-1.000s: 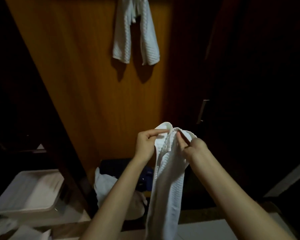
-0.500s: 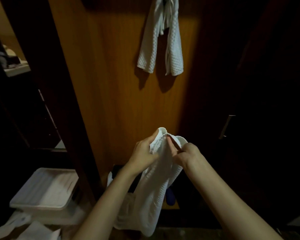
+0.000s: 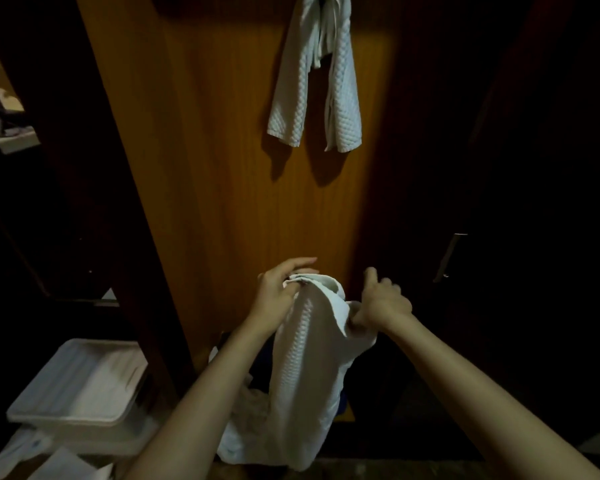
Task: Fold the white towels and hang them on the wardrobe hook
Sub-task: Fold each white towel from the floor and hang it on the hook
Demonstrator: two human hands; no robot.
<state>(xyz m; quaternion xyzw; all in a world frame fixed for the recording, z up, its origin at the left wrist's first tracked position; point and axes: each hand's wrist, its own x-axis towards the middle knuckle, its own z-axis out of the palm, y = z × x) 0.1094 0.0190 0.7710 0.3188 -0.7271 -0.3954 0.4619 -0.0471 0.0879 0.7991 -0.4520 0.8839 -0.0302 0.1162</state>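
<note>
In the head view, a white towel (image 3: 302, 368) is held up in front of a lit wooden wardrobe panel (image 3: 222, 188). Its top edge is gripped by the left hand (image 3: 278, 289), the thumb and lower fingers curled into the bunched cloth while the upper fingers are stretched out above it. A fold on the towel's right side is pinched by the right hand (image 3: 381, 303), whose fingers are curled tight; the hand is held just right of the cloth's top hump. The two hands are set apart, with the towel spanned between them and the rest of it hung down loosely between the forearms.

A second white towel (image 3: 314, 81) is hung high on the panel, draped in two tails from a point at the top edge of the frame; the hook itself cannot be made out. A broad stretch of bare panel is left between its lower hems and the held towel.

The panel's right edge is met by deep shadow, where a metal door handle (image 3: 449, 256) is seen on a dark door. To the left, a dark upright (image 3: 118, 237) bounds the panel. Low on the left, a white plastic bin (image 3: 80, 389) is seen on the floor, with loose white cloth (image 3: 63, 465) beside it. Crumpled fabric (image 3: 253, 407) lies behind the held towel, at the panel's foot.
</note>
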